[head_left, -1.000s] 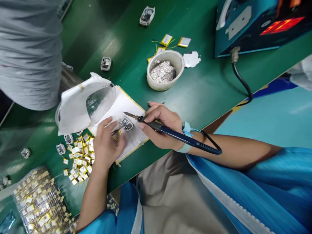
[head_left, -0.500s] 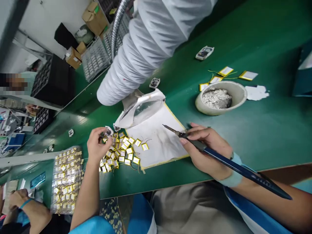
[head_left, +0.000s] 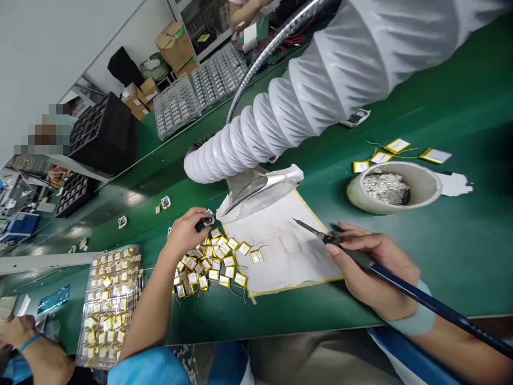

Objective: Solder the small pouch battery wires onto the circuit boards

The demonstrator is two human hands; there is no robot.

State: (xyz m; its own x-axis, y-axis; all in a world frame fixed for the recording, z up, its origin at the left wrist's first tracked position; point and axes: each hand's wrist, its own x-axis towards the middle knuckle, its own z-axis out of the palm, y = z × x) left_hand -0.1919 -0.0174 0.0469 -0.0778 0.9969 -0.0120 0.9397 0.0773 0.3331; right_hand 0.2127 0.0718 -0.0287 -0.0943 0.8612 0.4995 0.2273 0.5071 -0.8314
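My left hand is closed, pinching a small circuit module at the left edge of the white work mat. Just below that hand lies a heap of several small gold battery cells. My right hand grips a dark blue soldering iron like a pen, its tip held over the mat's right part. A pale wrist strap is on that wrist.
A white ribbed extraction hose ends in a clear hood over the mat. A round pot of solder scraps stands at right, loose cells behind it. A tray of cells lies left. Another person's hand is at bottom left.
My view has swung left. My left hand lifted the module off the mat and carried it to the mat's left edge. The soldering iron stayed in my right hand.
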